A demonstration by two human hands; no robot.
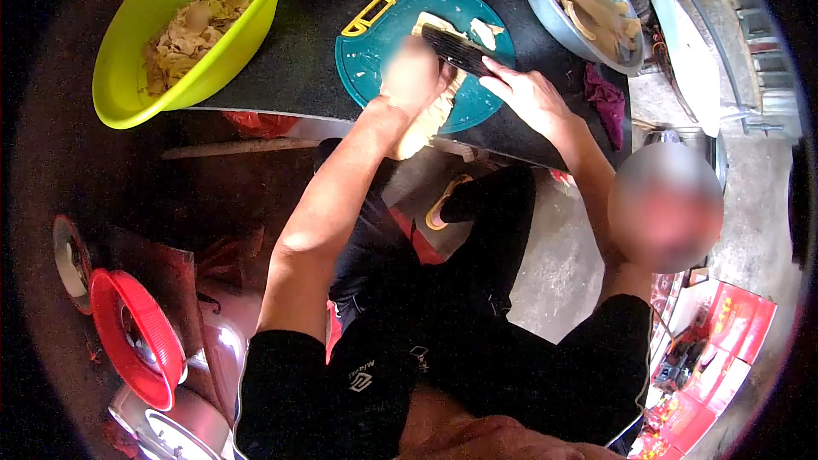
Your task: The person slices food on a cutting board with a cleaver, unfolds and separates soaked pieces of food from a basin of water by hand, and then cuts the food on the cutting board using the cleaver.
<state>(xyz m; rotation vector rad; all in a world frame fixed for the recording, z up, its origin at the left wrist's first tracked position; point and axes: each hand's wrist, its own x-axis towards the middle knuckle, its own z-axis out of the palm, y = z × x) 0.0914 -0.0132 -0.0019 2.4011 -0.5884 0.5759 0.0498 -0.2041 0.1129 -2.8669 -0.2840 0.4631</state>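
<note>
On a round teal cutting board (362,68) with a yellow handle lies a pale yellow, folded, sheet-like food (430,123); its lower end hangs past the board's near edge. My left hand (413,77), partly blurred, is closed on the food and holds it against the board. In my right hand (532,100) is a knife with a broad dark blade (460,53), gripped at the right of the board. The blade lies across the food, close to the left fingers. Small pale pieces (486,33) sit on the board beyond the blade.
A yellow-green basin (271,0) with cut pale pieces (196,30) stands at the left. Back right is a metal basin (545,13) of brownish sheets. A purple cloth (604,105) lies at the table's right. Below left is a red basket (175,349); red boxes (724,324) are at lower right.
</note>
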